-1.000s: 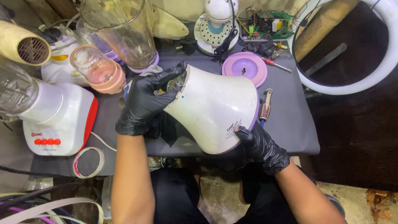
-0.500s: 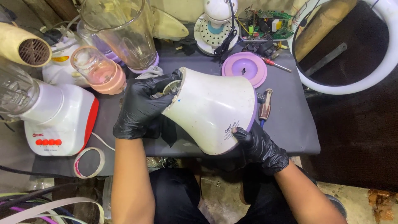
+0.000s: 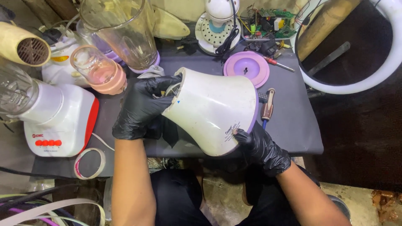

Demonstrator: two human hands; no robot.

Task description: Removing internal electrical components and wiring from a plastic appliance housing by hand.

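One view only, taken from a head-worn camera, aimed steeply down over the person's own arms and lap. The bench top (image 3: 293,125) is seen from close range, filling most of the frame; floor is caught along the bottom edge. The left hand (image 3: 140,111) and right hand (image 3: 261,148) are framed just below centre, with the blender base (image 3: 213,111) held between them. Clutter beyond the hands is cropped by the top edge; a ring light (image 3: 377,62) is cut off up and right of the right hand. No second view, so no overlap.
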